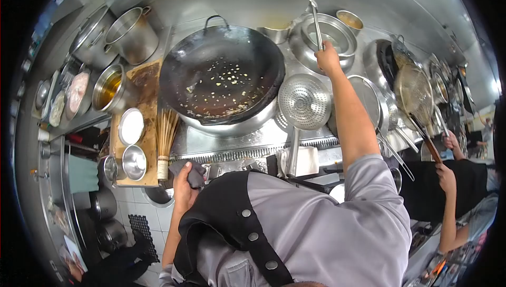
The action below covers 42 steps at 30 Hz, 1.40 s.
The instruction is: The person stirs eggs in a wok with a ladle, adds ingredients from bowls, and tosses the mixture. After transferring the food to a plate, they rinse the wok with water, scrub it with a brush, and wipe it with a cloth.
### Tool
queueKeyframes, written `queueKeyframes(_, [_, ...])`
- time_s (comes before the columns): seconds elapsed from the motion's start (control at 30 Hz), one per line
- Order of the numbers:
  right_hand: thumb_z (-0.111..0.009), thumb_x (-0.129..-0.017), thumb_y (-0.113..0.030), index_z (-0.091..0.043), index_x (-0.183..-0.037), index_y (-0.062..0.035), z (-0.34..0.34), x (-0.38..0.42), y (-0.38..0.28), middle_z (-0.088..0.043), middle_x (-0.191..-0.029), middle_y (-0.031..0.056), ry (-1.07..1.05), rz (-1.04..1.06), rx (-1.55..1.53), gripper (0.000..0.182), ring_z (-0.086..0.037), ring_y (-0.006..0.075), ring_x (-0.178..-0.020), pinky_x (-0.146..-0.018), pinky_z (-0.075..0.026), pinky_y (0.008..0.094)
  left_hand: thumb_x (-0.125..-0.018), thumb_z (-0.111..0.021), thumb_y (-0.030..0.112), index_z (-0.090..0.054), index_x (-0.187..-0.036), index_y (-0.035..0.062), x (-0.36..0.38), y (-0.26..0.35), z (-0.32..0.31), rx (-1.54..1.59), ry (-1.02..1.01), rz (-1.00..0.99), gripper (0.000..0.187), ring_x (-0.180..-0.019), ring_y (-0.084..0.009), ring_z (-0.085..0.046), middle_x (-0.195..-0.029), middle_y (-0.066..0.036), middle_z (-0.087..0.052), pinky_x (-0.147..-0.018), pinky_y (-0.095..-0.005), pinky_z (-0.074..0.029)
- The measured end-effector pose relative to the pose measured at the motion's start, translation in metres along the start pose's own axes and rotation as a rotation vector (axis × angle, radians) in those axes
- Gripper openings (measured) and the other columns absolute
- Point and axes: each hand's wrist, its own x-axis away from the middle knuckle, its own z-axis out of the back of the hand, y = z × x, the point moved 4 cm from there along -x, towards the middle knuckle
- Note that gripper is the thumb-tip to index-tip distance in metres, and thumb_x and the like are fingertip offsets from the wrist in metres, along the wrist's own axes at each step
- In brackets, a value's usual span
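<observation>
My right hand (328, 58) is stretched out over the range, fingers closed around the long handle of a ladle (315, 21) whose handle stands nearly upright over the steel basin (337, 31) at the back; the ladle's bowl looks to sit down inside that basin, though I can't see it clearly. My left hand (184, 187) is low at the front edge of the stove, gripping a dark cloth (194, 174), probably kept there as a grip against hot metal. The big black wok (221, 73) sits in its burner ring right in front of me, almost empty, with only scattered pale bits on the bottom. Just right of it a perforated strainer (304, 101) rests with its handle pointing toward me, within easy reach. On the left, a wooden board (150, 145) carries one bamboo brush (166, 142) and three small round containers that I can count, with an oil pot (108, 89) just behind them. Two large steel stockpots (113, 37) stand at the back left, tilted. To the far right another person's hand (445, 174) holds the handle of a wire skimmer (414, 95) at the neighbouring station.
</observation>
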Motion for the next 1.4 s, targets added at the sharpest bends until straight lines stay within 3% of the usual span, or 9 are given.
queueKeyframes(0.1, [-0.057,-0.079,-0.010,-0.051,-0.122,0.0007,0.025,-0.001,0.017,-0.067,-0.105,0.0309,0.074,-0.027,0.187,0.045,-0.066,0.0470,-0.097,-0.083,-0.053,0.0459,-0.094,-0.064,0.025,-0.062,-0.096,0.0009,-0.001,-0.001,-0.008,-0.054,-0.022,0.002,0.024,-0.073,-0.0227,-0.063,-0.085,-0.009,-0.065,-0.065,-0.0376,-0.054])
queueKeyframes(0.23, [-0.056,-0.082,-0.008,-0.053,-0.099,0.0032,0.051,0.017,0.021,-0.063,-0.070,0.0193,0.056,-0.238,-0.113,0.021,-0.065,0.0316,-0.062,-0.052,-0.049,0.0418,-0.093,-0.065,0.027,-0.062,-0.095,0.0009,-0.005,-0.007,-0.016,-0.127,-0.123,0.078,0.026,-0.071,-0.0231,-0.063,-0.084,-0.009,-0.065,-0.065,-0.0372,-0.054])
queueKeyframes(0.3, [-0.054,-0.084,-0.003,-0.052,-0.086,-0.0013,0.052,0.019,0.030,-0.051,-0.057,0.0082,-0.142,-0.501,-0.845,0.003,-0.052,0.0198,-0.048,-0.042,-0.038,0.0316,-0.093,-0.065,0.026,-0.063,-0.094,0.0016,-0.008,-0.010,-0.016,-0.127,-0.089,0.109,0.024,-0.071,-0.0227,-0.063,-0.084,-0.009,-0.065,-0.065,-0.0369,-0.053])
queueKeyframes(0.33, [-0.052,-0.087,0.000,-0.047,-0.075,-0.0042,0.061,0.025,0.026,-0.047,-0.057,0.0047,-0.099,-0.569,-1.124,0.013,-0.048,0.0173,-0.049,-0.043,-0.034,0.0269,-0.093,-0.065,0.026,-0.063,-0.094,0.0016,-0.008,-0.012,-0.017,-0.128,-0.094,0.117,0.024,-0.071,-0.0227,-0.063,-0.084,-0.009,-0.065,-0.065,-0.0369,-0.053])
queueKeyframes(0.47, [-0.050,-0.088,-0.004,-0.043,-0.073,-0.0050,0.077,0.032,0.028,-0.049,-0.064,0.0058,-0.143,-0.545,-1.770,0.017,-0.050,0.0159,-0.055,-0.044,-0.035,0.0263,-0.093,-0.065,0.025,-0.063,-0.095,0.0029,-0.010,-0.015,-0.020,-0.109,-0.113,0.127,0.022,-0.072,-0.0221,-0.064,-0.084,-0.009,-0.066,-0.065,-0.0367,-0.054])
queueKeyframes(0.7, [-0.048,-0.088,-0.001,-0.048,-0.079,0.0002,0.100,0.138,-0.037,-0.047,-0.073,0.0051,-0.535,-0.360,-2.155,0.008,-0.048,0.0136,-0.060,-0.047,-0.035,0.0258,-0.093,-0.065,0.025,-0.063,-0.098,0.0023,-0.028,0.013,0.000,-0.119,-0.207,0.089,0.023,-0.074,-0.0209,-0.065,-0.086,-0.009,-0.066,-0.065,-0.0358,-0.055])
queueKeyframes(1.1, [-0.047,-0.096,-0.011,-0.050,-0.101,0.0110,0.089,0.357,-0.122,-0.047,-0.082,0.0062,-0.604,-0.372,-1.885,0.023,-0.048,0.0121,-0.060,-0.044,-0.037,0.0274,-0.094,-0.065,0.023,-0.061,-0.100,0.0038,-0.048,0.038,0.077,-0.124,-0.362,0.160,0.021,-0.076,-0.0207,-0.067,-0.087,-0.009,-0.066,-0.066,-0.0372,-0.057])
queueKeyframes(1.2, [-0.049,-0.097,-0.012,-0.053,-0.114,-0.0049,0.083,0.399,-0.129,-0.048,-0.080,0.0069,-0.482,-0.453,-1.669,0.018,-0.048,0.0135,-0.054,-0.035,-0.037,0.0243,-0.094,-0.065,0.023,-0.059,-0.103,0.0038,-0.057,0.037,0.096,-0.118,-0.341,0.196,0.022,-0.079,-0.0212,-0.067,-0.090,-0.009,-0.066,-0.066,-0.0381,-0.057])
queueKeyframes(1.4, [-0.054,-0.094,-0.009,-0.049,-0.126,-0.0098,0.067,0.451,-0.164,-0.050,-0.076,0.0087,-0.488,-0.503,-1.296,0.032,-0.047,0.0141,-0.046,-0.033,-0.033,0.0243,-0.094,-0.065,0.024,-0.059,-0.103,0.0045,-0.060,0.037,0.100,-0.105,-0.362,0.217,0.022,-0.082,-0.0228,-0.067,-0.091,-0.009,-0.065,-0.065,-0.0390,-0.057])
